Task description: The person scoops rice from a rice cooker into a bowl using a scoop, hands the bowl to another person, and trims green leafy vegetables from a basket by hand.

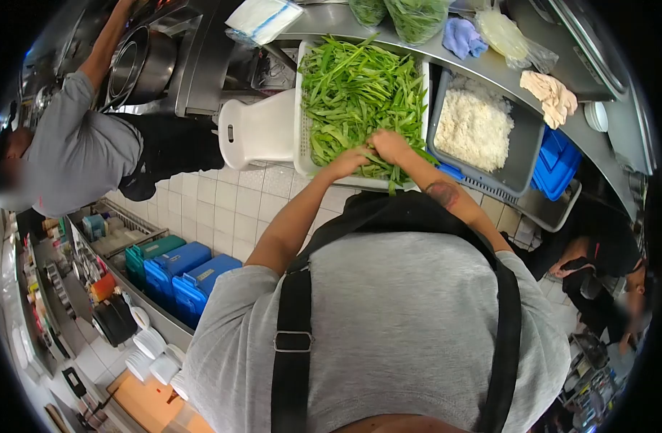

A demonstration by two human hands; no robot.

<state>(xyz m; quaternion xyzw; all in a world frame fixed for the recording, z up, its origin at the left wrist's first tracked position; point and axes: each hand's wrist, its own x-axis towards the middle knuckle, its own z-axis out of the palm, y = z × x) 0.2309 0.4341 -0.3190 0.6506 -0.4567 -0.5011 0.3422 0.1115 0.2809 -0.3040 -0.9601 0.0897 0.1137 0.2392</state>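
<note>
A white perforated crate (300,119) stands in front of me, heaped with long leafy green vegetables (363,86). Both my hands are at its near side, close together over the leaves. My left hand (350,162) has its fingers closed on some of the green stalks. Just to its right, my right hand (390,146) is closed too, with stalks and leaves coming out beneath it. The fingertips of both hands are partly hidden among the greens.
A grey tub (522,155) of white, rice-like food sits right of the crate. Left is a white plastic stool (255,133); beyond it a co-worker (93,141) stands by large metal pots (147,65). Another person (598,252) is at right. Blue lidded bins (176,267) stand behind left.
</note>
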